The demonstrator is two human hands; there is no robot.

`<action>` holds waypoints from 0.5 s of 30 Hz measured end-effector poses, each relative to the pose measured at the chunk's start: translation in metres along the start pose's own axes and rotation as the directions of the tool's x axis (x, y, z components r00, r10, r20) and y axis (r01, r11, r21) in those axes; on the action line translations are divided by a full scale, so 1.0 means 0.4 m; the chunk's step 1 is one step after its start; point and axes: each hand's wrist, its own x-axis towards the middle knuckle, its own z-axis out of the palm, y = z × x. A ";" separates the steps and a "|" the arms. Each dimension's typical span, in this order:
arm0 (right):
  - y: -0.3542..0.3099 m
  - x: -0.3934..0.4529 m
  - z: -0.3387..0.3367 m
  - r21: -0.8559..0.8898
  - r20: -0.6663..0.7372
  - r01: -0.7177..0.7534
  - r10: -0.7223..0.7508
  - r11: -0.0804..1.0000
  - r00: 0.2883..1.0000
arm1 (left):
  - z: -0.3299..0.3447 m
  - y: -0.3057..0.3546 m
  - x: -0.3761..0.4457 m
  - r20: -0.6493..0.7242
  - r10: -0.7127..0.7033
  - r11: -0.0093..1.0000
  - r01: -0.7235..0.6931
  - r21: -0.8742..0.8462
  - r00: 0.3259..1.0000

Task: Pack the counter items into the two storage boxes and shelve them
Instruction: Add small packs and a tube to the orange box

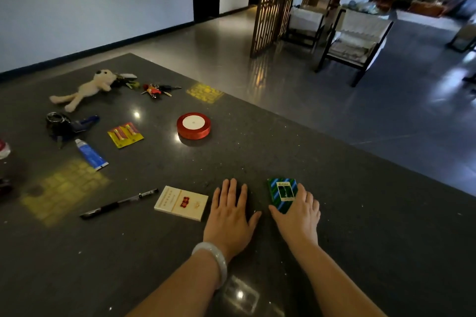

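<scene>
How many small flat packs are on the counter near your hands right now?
2. The cream pack lies just beside the left hand; the green striped pack lies partly under the right hand. More could sit beyond the frame's left edge.

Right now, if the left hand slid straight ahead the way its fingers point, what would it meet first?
Probably nothing close: bare counter lies ahead of the left hand; the red ribbon spool sits slightly left of that line.
</scene>
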 end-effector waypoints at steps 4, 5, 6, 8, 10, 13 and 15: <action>0.031 -0.069 -0.006 0.087 0.005 0.007 -0.007 0.996 1.000 | -0.018 -0.003 -0.005 0.020 0.018 0.999 -0.017 -0.036 1.000; 0.036 -0.083 -0.009 0.082 0.012 0.010 -0.011 0.997 1.000 | -0.027 -0.005 -0.006 0.029 0.033 0.996 -0.031 -0.078 0.999; 0.039 -0.095 -0.014 0.079 0.021 0.016 -0.017 0.997 1.000 | -0.037 -0.010 -0.010 0.032 0.054 0.990 -0.049 -0.129 0.998; 0.041 -0.110 -0.025 0.086 0.042 0.035 -0.039 0.996 0.998 | -0.060 -0.027 -0.026 -0.001 0.107 0.975 -0.105 -0.194 0.994; 0.037 -0.121 -0.036 0.089 0.060 0.062 -0.068 0.994 0.996 | -0.086 -0.060 -0.046 -0.071 0.140 0.974 -0.150 -0.172 0.988; 0.018 -0.139 -0.049 0.095 0.073 0.088 -0.095 0.992 0.993 | -0.137 -0.135 -0.069 -0.074 0.110 0.987 -0.117 -0.108 0.991; 0.004 -0.153 -0.054 0.101 0.087 0.094 -0.102 0.990 0.991 | -0.171 -0.191 -0.077 0.008 0.042 0.994 -0.041 -0.098 0.999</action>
